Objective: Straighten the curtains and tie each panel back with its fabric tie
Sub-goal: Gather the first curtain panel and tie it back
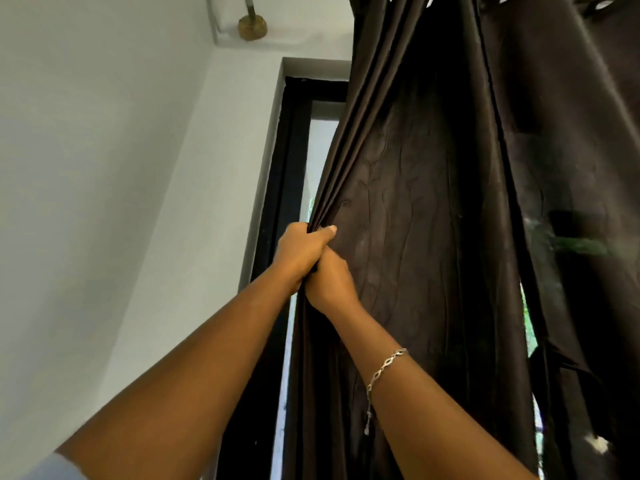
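A dark brown curtain panel [422, 209] hangs in front of me, its left edge gathered into narrow pleats. My left hand [301, 252] grips that bunched edge, thumb on the front of the cloth. Just below it and touching it, my right hand [329, 282] also clutches the gathered folds; a silver bracelet sits on that forearm. A second dark panel [575, 161] hangs to the right. No fabric tie shows in the view.
A black window frame [277, 188] stands left of the curtain, with bright glass behind. White wall [104, 168] fills the left side. A brass rod bracket [252, 26] is fixed near the ceiling. A gap between the panels shows greenery at the right.
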